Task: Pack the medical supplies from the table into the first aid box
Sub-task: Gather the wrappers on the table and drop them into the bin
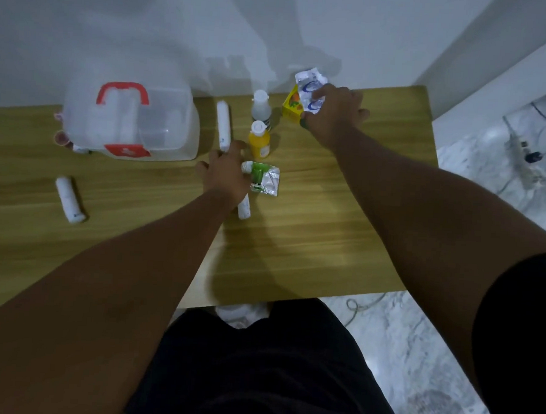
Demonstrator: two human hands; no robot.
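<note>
packing had barely begun: the first aid box (pixel 130 123) sat closed at the far left of the table (pixel 327 241), supplies scattered to its right. my right hand (pixel 333 115) gripped a foil packet (pixel 309 88); my left hand (pixel 226 176) hovered open over a white roll (pixel 244 207).

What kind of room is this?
Probably a room at home: a plain wooden table against a white wall, with a marble-look floor and loose cables beside it.
</note>
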